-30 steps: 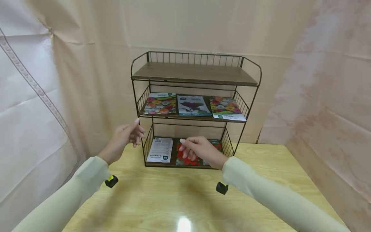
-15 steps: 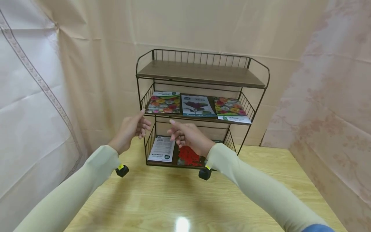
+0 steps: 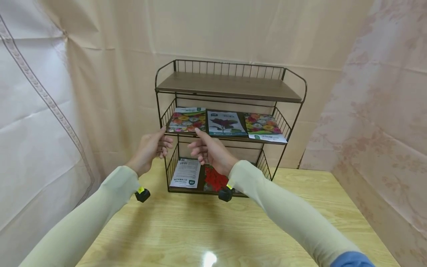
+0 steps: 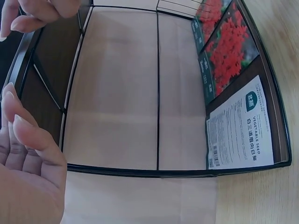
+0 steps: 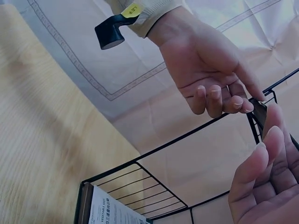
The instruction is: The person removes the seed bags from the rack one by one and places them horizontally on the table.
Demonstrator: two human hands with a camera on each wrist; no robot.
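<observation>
My left hand (image 3: pixel 148 152) is at the left front post of a dark metal rack, fingers loosely bent and holding nothing. My right hand (image 3: pixel 213 152) is before the rack's middle shelf, its thumb overlapping the lower edge of the left flower seed packet (image 3: pixel 187 119) in the head view; its grasp is empty too. Beside that packet lie a seed packet with a dark-leaved plant (image 3: pixel 225 123) and another colourful flower packet (image 3: pixel 264 127). On the bottom shelf, a white packet (image 4: pixel 239 128) lies back side up, next to red-flower packets (image 4: pixel 230 53), partly hidden by my right hand in the head view.
The rack's top shelf (image 3: pixel 227 86) is brown board with a wire rail behind. The rack stands on a light wood table (image 3: pixel 173 230). Pale cloth (image 3: pixel 233 33) hangs behind and at both sides. Black wrist-worn devices (image 3: pixel 142 194) hang below both wrists.
My right hand has moved left and upward, from before the bottom shelf to the middle shelf's edge, nearer my left hand. The left hand has shifted slightly right. The packets lie as before.
</observation>
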